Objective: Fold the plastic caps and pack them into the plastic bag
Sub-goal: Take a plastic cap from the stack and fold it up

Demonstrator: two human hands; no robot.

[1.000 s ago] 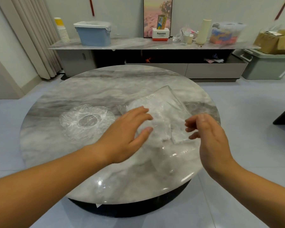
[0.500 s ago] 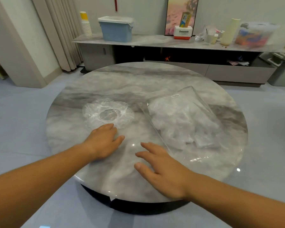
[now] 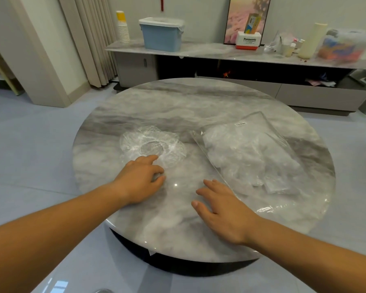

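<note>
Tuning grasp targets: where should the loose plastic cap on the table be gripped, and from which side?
Pinch the plastic cap at its crinkled rim on the near edge, coming from the near side by the left hand. It lies spread flat on the table, so the centre gives little to pinch; the ruffled rim likely lifts easiest.

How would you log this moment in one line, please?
left hand: at near edge of plastic cap, grip unclear | right hand: flat, beside plastic bag | bag: holds caps

Bag label (image 3: pixel 240 123) too small to read; right-edge container (image 3: pixel 344 46) blurred
</note>
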